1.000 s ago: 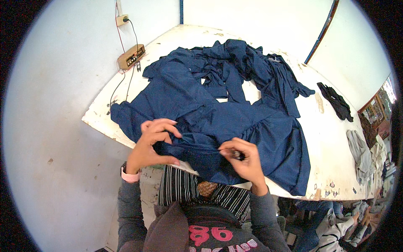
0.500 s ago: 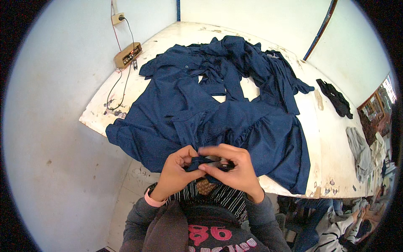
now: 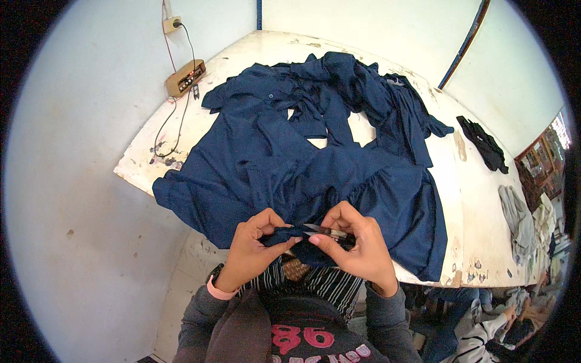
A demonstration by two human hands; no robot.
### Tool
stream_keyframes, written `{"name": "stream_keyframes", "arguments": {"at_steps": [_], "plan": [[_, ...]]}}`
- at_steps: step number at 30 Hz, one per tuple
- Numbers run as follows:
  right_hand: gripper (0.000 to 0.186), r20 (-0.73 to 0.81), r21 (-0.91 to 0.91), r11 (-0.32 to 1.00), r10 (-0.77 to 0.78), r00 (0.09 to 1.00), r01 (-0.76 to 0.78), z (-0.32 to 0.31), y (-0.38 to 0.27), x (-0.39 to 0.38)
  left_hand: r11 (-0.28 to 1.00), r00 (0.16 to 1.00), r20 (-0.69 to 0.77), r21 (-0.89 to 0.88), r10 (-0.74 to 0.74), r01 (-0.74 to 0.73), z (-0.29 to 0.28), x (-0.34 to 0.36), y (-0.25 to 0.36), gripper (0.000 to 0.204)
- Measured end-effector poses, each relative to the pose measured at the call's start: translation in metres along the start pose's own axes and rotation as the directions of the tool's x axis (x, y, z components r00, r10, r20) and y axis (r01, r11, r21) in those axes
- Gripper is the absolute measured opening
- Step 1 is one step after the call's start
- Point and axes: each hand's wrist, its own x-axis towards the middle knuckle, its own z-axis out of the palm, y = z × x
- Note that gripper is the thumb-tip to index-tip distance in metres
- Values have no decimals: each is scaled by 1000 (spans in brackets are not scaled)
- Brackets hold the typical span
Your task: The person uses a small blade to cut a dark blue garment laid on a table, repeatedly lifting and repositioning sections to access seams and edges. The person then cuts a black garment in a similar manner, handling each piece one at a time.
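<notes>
A navy garment [image 3: 393, 199] lies rumpled on the white worktable [image 3: 142, 157], its near part gathered at the front edge. My left hand [image 3: 257, 251] pinches a narrow folded bit of it [image 3: 284, 232] between thumb and fingers. My right hand [image 3: 363, 248] grips small metal thread snips [image 3: 327, 232], their two blade tips pointing left at that pinched fabric, close to my left fingertips. Whether the blades touch the cloth I cannot tell. More navy cloth [image 3: 327, 78] is heaped toward the back of the table.
A brown box with switches and cables [image 3: 184, 80] is at the back left, below a wall socket [image 3: 172, 25]. A black cloth [image 3: 484, 144] and pale cloths [image 3: 517, 224] lie at the right. A wall [image 3: 78, 181] borders the left. Another person's hand [image 3: 509, 314] shows at lower right.
My hands have come together at the garment's near edge. Since half a second ago, my right hand has drawn slightly right and the snips' blades now show beside the pinched fabric.
</notes>
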Motion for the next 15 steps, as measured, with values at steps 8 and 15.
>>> {"name": "stream_keyframes", "arguments": {"at_steps": [8, 15], "plan": [[31, -29, 94, 995, -17, 999, 20, 11, 8, 2, 996, 998, 53, 80, 30, -34, 0, 0, -7, 23], [39, -263, -29, 976, -217, 940, 217, 11, 4, -4, 891, 976, 84, -398, -203, 219, -3, 4, -6, 37]]}}
